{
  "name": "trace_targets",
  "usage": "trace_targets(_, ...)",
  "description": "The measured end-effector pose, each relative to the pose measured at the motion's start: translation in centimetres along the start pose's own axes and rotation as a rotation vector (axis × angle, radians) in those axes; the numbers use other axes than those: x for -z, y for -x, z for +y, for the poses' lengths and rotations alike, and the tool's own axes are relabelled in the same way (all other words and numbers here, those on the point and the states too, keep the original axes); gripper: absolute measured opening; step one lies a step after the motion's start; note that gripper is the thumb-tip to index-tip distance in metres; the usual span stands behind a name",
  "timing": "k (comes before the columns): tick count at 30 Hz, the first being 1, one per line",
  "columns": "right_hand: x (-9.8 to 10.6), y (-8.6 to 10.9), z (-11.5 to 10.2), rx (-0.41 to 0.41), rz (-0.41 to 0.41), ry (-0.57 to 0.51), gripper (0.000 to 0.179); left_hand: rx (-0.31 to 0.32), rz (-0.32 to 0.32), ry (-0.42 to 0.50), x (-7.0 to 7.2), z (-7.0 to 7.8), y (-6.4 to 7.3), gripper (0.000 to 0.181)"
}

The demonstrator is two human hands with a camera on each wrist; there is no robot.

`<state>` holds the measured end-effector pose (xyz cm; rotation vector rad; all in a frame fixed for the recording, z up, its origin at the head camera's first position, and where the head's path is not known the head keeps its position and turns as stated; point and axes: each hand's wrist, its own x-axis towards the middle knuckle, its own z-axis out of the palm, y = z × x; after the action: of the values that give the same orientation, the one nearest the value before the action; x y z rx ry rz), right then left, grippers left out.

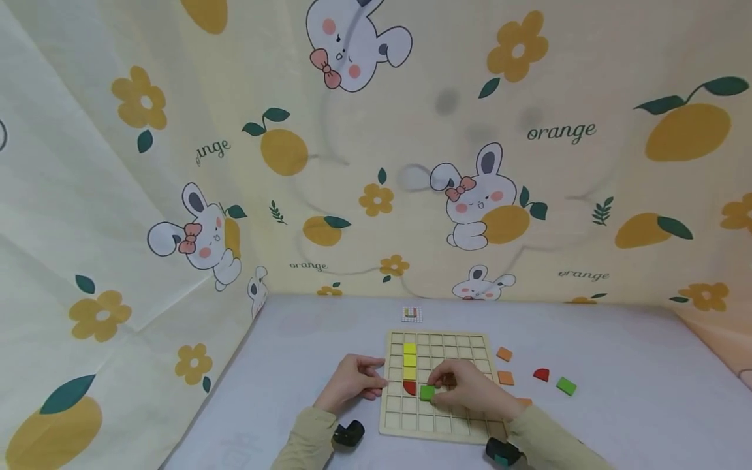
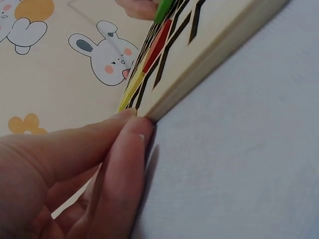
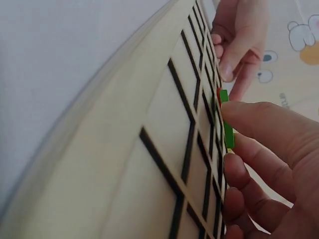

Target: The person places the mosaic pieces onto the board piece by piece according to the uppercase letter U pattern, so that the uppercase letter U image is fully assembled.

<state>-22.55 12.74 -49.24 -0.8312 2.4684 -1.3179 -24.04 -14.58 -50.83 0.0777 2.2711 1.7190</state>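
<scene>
A pale wooden grid board (image 1: pixel 405 423) lies on the table. Three yellow square tiles (image 1: pixel 409 360) run down one of its columns, with a red quarter-circle tile (image 1: pixel 409 388) just below them. My left hand (image 1: pixel 354 378) holds the board's left edge between thumb and finger; the left wrist view shows both fingertips at that edge. Between thumb and fingers, my right hand (image 1: pixel 467 390) pinches a green square tile (image 1: pixel 427 393) over the cell right of the red tile. Seen from the right wrist, this green tile (image 3: pixel 229 130) stands tilted close to the board's surface.
Right of the board lie orange square tiles (image 1: pixel 505 378), another red quarter-circle tile (image 1: pixel 541 375) and a second green tile (image 1: pixel 566 386). A small pattern card (image 1: pixel 412 314) sits behind the board. Printed cloth (image 1: pixel 376 130) hangs at the back and left.
</scene>
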Motion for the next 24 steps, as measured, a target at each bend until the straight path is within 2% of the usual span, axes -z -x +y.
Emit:
trace_targets(7, -0.29, -0.31, -0.24, -0.024, 0.023, 0.043, 0.018, 0.012, 0.001, 0.006, -0.27, 0.09, 0.18, 0.047)
trace_targets(15, -0.47, -0.59, 0.07, 0.004, 0.051, 0.029, 0.018, 0.009, 0.008, -0.003, -0.35, 0.06, -0.02, 0.047)
trace_targets(24, -0.51, -0.92, 0.15, -0.023, 0.051, 0.028, 0.02, -0.01, 0.002, -0.001, -0.1, -0.09, -0.15, 0.047)
